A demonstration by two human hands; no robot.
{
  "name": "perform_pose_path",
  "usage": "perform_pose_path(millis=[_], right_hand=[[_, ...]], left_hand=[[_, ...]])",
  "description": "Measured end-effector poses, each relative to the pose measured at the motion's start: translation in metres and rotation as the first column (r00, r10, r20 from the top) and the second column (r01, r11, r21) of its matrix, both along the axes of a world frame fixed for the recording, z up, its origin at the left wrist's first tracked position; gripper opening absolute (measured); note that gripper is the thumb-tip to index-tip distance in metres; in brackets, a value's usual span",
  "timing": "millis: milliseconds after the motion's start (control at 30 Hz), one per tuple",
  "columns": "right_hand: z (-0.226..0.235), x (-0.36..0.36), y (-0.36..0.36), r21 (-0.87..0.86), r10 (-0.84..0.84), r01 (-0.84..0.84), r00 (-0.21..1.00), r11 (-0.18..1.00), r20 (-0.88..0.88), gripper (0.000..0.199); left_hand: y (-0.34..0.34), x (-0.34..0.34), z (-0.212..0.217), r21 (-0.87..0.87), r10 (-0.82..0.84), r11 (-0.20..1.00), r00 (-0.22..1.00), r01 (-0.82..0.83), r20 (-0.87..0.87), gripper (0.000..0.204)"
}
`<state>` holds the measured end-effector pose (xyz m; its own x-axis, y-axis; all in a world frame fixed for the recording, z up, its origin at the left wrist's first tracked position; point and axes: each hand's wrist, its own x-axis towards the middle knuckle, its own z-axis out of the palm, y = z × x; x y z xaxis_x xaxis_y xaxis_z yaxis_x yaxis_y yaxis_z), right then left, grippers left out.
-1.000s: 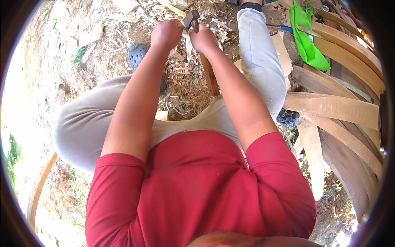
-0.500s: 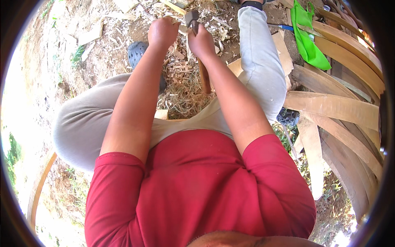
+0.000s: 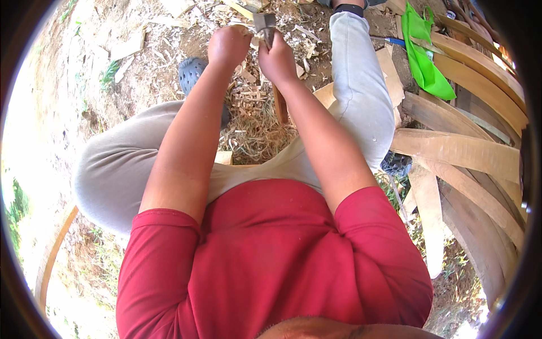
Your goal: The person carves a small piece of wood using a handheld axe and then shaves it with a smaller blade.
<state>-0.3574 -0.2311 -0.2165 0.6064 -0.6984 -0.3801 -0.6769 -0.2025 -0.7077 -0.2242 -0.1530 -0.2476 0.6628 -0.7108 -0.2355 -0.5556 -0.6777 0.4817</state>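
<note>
My right hand [image 3: 278, 61] is closed round a hammer-like tool [image 3: 264, 22]. Its blocky grey metal head sticks out beyond my fingers, and a brown wooden handle shows below my hand, slanting down between my legs. Whether the head carries a blade cannot be made out. Close beside it on the left, my left hand [image 3: 230, 47] is closed in a fist, knuckles up. A bit of pale wood shows between the two hands, but what my left fingers grip is hidden. A yellowish strip of wood [image 3: 239, 9] lies just beyond the hands.
Wood chips [image 3: 251, 101] and dry grass cover the ground between my legs. A grey clog [image 3: 191, 73] is at the left. Curved wooden pieces [image 3: 457, 150] are piled along the right, with a bright green bag [image 3: 426, 62] over some. A curved strip [image 3: 53, 254] stands at lower left.
Both hands have shifted very slightly to the right in the picture, with the tool still in my right hand. The metal head shows at a slightly different tilt.
</note>
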Motion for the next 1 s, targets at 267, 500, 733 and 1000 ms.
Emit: perform_pose_path(millis=[267, 500, 733, 1000], right_hand=[[-0.012, -0.005, -0.012, 0.042, -0.004, 0.005, 0.999, 0.999, -0.036, 0.038], [-0.007, -0.008, -0.017, 0.022, 0.073, -0.071, 0.987, 0.997, -0.142, 0.032], [0.0, -0.009, -0.026, 0.115, 0.003, 0.009, 0.994, 0.993, -0.107, 0.035], [-0.006, -0.007, -0.031, 0.064, 0.131, -0.121, 0.975, 0.991, -0.178, 0.032]], left_hand=[[-0.005, 0.001, 0.012, -0.004, -0.17, 0.985, 0.985, 0.17, 0.009, 0.024], [-0.006, -0.002, 0.016, 0.007, -0.249, 0.968, 0.968, 0.249, 0.006, 0.02], [-0.002, -0.005, 0.013, -0.05, -0.265, 0.963, 0.964, 0.263, -0.021, 0.028], [0.003, -0.006, 0.013, -0.128, -0.233, 0.964, 0.972, 0.233, 0.015, 0.025]])
